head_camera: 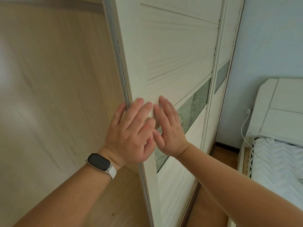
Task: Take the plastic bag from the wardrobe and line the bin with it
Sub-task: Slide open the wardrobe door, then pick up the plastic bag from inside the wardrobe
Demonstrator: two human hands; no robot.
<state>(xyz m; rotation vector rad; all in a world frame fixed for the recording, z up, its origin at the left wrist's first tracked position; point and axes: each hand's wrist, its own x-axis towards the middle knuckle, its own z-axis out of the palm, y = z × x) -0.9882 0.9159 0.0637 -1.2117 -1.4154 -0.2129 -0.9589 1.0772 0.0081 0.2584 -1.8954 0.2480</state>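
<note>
A cream sliding wardrobe door (172, 51) with a ribbed panel and a frosted glass strip fills the middle of the head view. My left hand (131, 133), with a dark band on its wrist, lies on the door's left edge, its thumb hooked around that edge. My right hand (168, 128) rests flat on the door face right beside it, fingers apart. Neither hand holds anything. To the left of the door edge the light wood wardrobe interior (57, 79) shows. No plastic bag and no bin are in sight.
A second sliding door (223, 66) stands behind the first, to its right. A white bed (277, 158) with a headboard sits at the far right, with a white cable (244, 128) hanging from a wall plug. A strip of wooden floor (223, 154) lies between wardrobe and bed.
</note>
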